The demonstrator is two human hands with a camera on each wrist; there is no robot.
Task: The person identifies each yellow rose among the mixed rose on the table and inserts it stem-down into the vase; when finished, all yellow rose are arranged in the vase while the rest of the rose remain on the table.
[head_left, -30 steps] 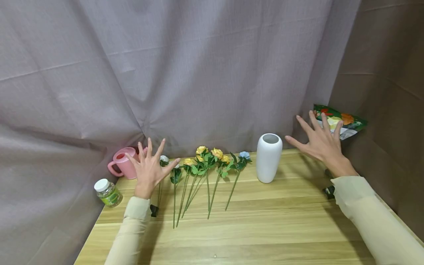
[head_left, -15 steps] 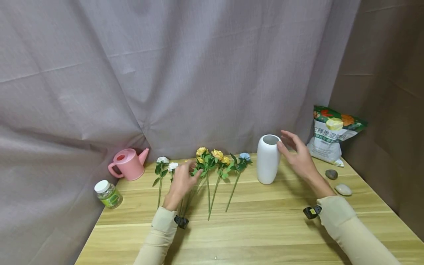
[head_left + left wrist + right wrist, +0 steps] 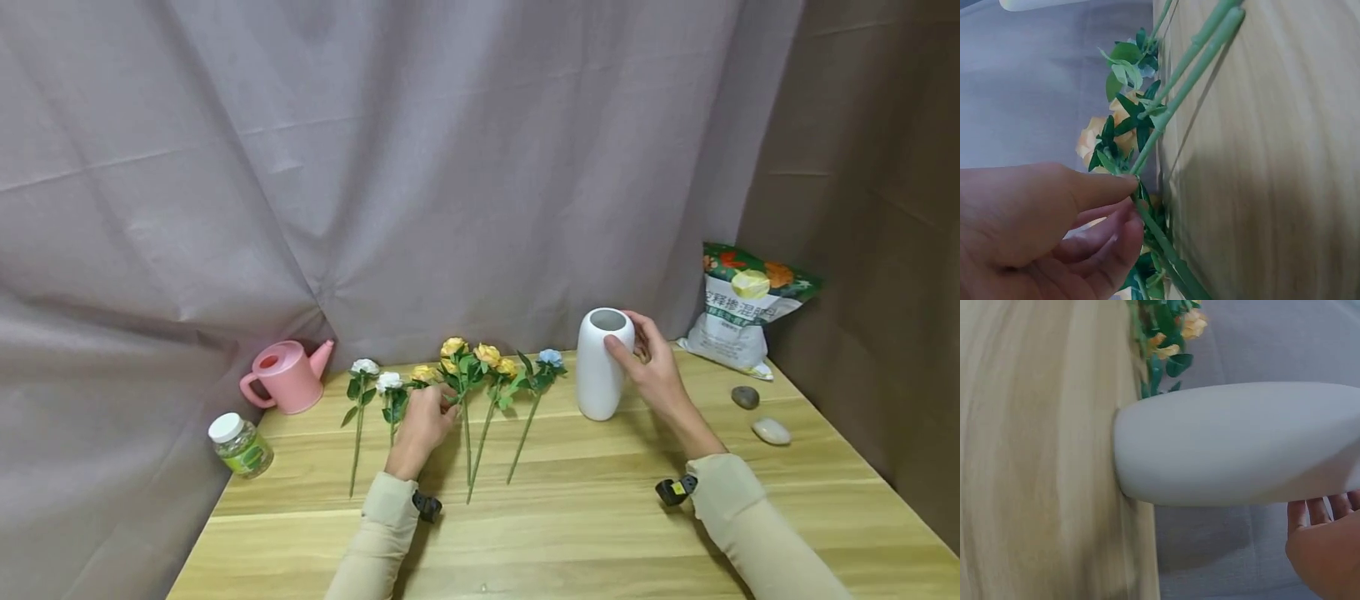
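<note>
In the head view my left hand [image 3: 422, 425] is low among the yellow flowers [image 3: 424, 374], left of the middle. The left wrist view has the thumb and fingertips pinching a thin green flower stem [image 3: 1159, 234] just above the wooden table. Which bloom belongs to that stem is partly hidden by the hand. On the right, my right hand [image 3: 662, 379] grips the upper part of a tall white vase [image 3: 597, 379], thumb in front and fingers behind. The vase stands upright, its base on the table in the right wrist view.
White flowers [image 3: 365, 367] lie left of the left hand, a blue flower [image 3: 551, 358] near the vase. A pink watering can [image 3: 291, 379] and a lidded jar [image 3: 243, 450] stand far left. A printed bag [image 3: 731, 317], a dark stone [image 3: 745, 397] and a pale stone [image 3: 771, 431] are at right.
Both hands came down from spread fingers in the air. The left moved right to the flowers and now pinches a stem; the right moved left and now grips the vase.
</note>
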